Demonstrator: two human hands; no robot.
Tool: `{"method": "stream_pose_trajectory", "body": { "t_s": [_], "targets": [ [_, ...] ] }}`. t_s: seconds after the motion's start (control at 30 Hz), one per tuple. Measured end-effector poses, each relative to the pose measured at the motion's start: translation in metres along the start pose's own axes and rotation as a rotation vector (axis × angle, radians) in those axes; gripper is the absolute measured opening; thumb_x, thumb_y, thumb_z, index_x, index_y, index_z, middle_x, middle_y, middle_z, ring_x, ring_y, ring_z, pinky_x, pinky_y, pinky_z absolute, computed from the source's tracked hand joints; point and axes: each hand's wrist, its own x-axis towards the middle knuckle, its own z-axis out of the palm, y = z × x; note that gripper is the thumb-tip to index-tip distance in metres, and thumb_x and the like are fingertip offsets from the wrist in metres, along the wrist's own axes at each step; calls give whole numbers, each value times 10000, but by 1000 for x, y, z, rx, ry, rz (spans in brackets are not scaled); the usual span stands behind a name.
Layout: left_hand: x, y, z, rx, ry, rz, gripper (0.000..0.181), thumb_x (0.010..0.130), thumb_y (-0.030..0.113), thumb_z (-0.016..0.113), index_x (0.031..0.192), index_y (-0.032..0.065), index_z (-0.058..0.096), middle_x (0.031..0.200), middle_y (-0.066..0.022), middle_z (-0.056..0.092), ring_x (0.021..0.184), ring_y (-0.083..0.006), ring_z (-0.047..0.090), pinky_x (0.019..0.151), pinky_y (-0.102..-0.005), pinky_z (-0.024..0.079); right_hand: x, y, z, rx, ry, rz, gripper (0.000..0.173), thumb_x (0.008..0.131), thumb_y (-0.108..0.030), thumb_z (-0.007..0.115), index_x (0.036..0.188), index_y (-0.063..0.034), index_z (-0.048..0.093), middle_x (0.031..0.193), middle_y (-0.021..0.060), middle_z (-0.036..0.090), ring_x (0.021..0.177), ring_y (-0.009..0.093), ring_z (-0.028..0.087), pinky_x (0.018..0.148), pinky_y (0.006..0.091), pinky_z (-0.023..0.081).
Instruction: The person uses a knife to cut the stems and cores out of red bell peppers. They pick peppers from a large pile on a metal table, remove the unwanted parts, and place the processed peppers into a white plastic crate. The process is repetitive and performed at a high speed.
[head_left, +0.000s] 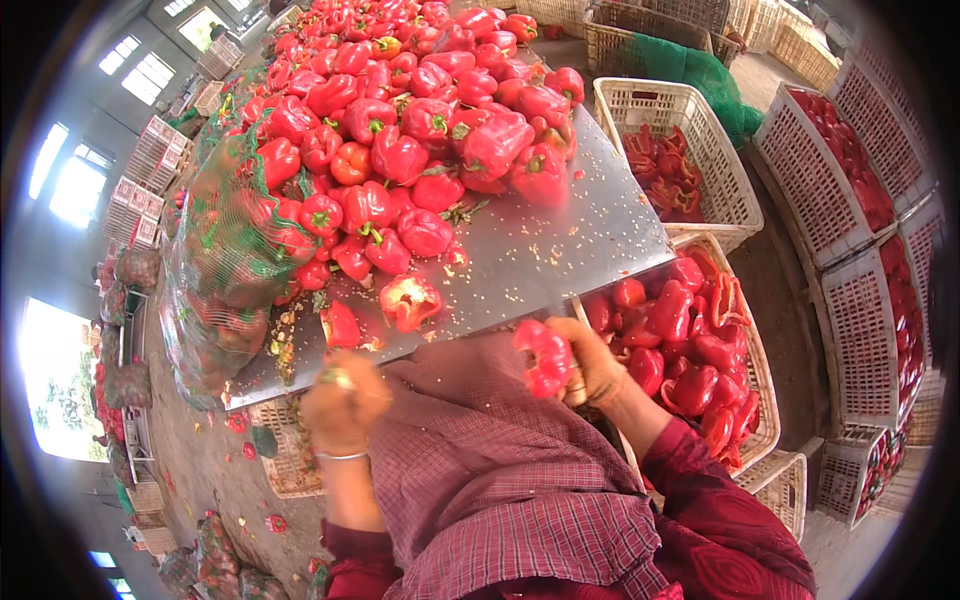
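Note:
My right hand (592, 364) grips a handle, perhaps a knife's, with a red bell pepper (543, 358) at its fingers, over my lap beside a crate of cored peppers (761, 390). Blurred, my left hand (345, 394) is closed around something small and greenish, perhaps a pepper core, just off the metal table's near edge. On the metal table (517, 262) a cut pepper (409, 301) and a red pepper piece (341, 325) lie near my left hand. Behind them rises a large heap of whole red bell peppers (399, 156).
A green mesh sack of peppers (225, 255) leans at the table's left. Another plastic crate (739, 191) with cut peppers stands beyond the right edge. Stacked crates (859, 330) line the far right. Below the table at left sits a crate (289, 457) on the floor.

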Motion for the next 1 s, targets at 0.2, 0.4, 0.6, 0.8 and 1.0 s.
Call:
{"method": "stream_pose_trajectory", "body": {
  "t_s": [0.2,0.4,0.6,0.8,1.0],
  "targets": [
    [-21,-28,-71,1918,326,-24,450,846,286,712,1129,-53,621,1013,-191,679,890,-330,658,781,-415,514,-64,-39,8,-386,336,-153,438,923,-431,540,1046,-25,648,611,67,630,333,91,462,257,200,307],
    [48,-32,13,755,351,55,376,825,241,755,1119,23,669,1060,-161,688,942,-226,673,827,-337,528,-97,-80,-31,-1661,1203,-363,424,924,-321,622,1207,-5,617,849,70,709,654,152,659,526,296,505],
    [115,-43,48,1544,136,381,321,746,185,717,1028,109,584,1059,-103,541,987,-344,581,806,-449,515,-62,-57,2,-983,893,-737,383,904,-253,674,1210,-35,600,786,4,615,502,62,524,369,220,369],
    [133,-72,6,1380,-109,391,309,774,116,673,1075,93,608,1099,-124,584,1028,-347,589,869,-456,508,23,-17,40,-940,599,-294,454,899,-273,678,1266,-38,550,854,53,666,441,81,502,331,224,322],
    [120,-47,16,1242,-172,836,271,798,15,591,1063,68,606,1146,-84,582,1057,-331,578,878,-463,493,104,-7,42,-732,425,-193,471,925,-312,635,1249,15,536,887,102,685,427,119,531,307,242,330]
  ]
}}
